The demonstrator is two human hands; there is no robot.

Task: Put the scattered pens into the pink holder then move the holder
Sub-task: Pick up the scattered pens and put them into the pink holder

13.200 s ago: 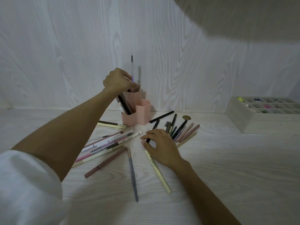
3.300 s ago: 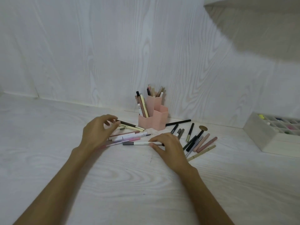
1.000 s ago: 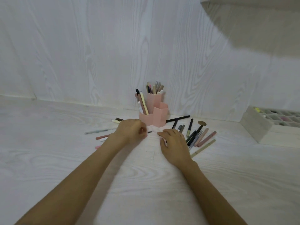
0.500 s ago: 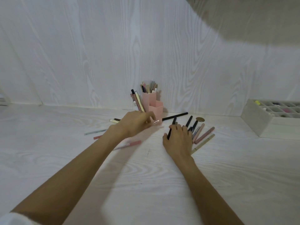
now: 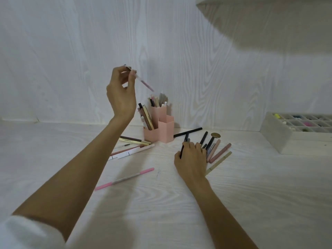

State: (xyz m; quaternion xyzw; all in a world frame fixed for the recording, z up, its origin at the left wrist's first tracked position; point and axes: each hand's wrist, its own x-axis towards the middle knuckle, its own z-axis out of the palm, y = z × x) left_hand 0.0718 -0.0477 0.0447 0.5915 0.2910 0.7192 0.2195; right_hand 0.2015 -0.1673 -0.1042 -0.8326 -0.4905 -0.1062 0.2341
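The pink holder (image 5: 166,129) stands against the back wall, with several pens upright in its taller cells. My left hand (image 5: 122,94) is raised above and left of it, pinching a thin pale pen (image 5: 143,83) that slants down toward the holder. My right hand (image 5: 192,157) rests on the table to the right, fingers curled around a black pen (image 5: 183,145) amid a cluster of pens (image 5: 215,150). More pens (image 5: 133,146) lie left of the holder. A pink-capped pen (image 5: 125,178) lies alone in front.
A white compartment tray (image 5: 280,135) with small coloured items sits at the right edge. A shelf (image 5: 269,8) overhangs at the upper right. The white wood-grain wall is directly behind the holder. A round brown disc (image 5: 215,135) lies by the right-hand pens.
My left hand has risen from the table with a thin pen, up above the holder. My right hand has stayed on the right cluster and closed on a black pen.
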